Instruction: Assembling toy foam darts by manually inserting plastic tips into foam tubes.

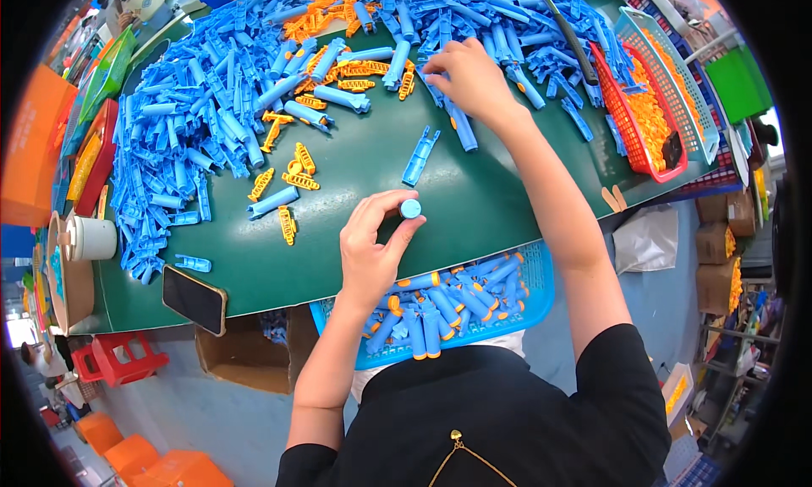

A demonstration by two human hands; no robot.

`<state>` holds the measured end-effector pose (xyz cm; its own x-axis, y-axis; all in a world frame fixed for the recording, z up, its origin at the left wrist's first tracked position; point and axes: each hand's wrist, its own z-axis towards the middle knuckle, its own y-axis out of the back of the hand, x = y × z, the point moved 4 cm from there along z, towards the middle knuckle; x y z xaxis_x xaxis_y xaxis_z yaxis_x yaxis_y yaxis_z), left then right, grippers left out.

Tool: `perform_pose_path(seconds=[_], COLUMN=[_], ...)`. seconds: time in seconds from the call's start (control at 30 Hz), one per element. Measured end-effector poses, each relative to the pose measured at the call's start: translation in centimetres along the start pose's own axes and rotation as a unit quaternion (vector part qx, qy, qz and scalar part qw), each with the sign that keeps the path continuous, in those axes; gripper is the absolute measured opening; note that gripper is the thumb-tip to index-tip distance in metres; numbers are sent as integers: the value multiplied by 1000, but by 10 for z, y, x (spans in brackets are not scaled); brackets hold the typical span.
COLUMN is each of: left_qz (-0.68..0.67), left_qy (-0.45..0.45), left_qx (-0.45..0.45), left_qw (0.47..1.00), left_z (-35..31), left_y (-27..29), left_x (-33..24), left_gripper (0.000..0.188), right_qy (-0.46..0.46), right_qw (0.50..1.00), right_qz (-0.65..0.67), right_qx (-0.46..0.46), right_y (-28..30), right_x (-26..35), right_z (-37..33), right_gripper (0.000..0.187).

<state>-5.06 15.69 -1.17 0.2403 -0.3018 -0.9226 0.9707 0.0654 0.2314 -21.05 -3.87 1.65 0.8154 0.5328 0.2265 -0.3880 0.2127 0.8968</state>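
Cup (89,238) sitting at the table's (474,208) left edge, phone (194,298) lying near the front edge beside it. Heaping across the far-left half: loose blue shells (182,140), with orange clips (292,178) scattering among them toward the middle. Left hand (372,246) hovering over the front-middle of the table, thumb and fingers pinching a blue tube (410,208) upright, round end facing the camera. Lying just beyond it on bare green: one open shell half (420,155). Filling up below the front edge, on the lap: a blue tray (533,305) holding finished tubes (431,305) with orange tips, a fair layer already in, though well short of full. Right hand (465,79) reaching to the far edge, fingers curling down onto the far pile (507,39); pinching a piece or merely touching, cannot tell. Standing at the right edge: a red basket (630,140) and a pale blue basket (677,90), both holding small orange parts (651,106).

Judging by the piles: only a small share assembled so far, with most shells and clips remaining loose and waiting.
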Motion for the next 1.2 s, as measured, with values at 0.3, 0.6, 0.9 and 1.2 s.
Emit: perform_pose_path(seconds=[0.3, 0.6, 0.9, 1.2], left_qz=[23, 55, 45, 62], left_qy=[24, -53, -78, -66], left_qx=[-1, -14, -72, -61], left_qw=[999, 997, 993, 994], left_z=[0, -4, -8, -7], left_y=[-1, 3, 8, 4], left_x=[3, -8, -6, -5], left_gripper=[28, 29, 30, 27], right_qy=[38, 262, 311, 128], right_qw=[981, 911, 942, 947], right_qz=[176, 303, 60, 288], right_qx=[72, 100, 113, 57], right_y=[12, -11, -59, -18], right_x=[38, 125, 172, 139], right_z=[-5, -3, 24, 21], right_gripper=[14, 14, 8, 17])
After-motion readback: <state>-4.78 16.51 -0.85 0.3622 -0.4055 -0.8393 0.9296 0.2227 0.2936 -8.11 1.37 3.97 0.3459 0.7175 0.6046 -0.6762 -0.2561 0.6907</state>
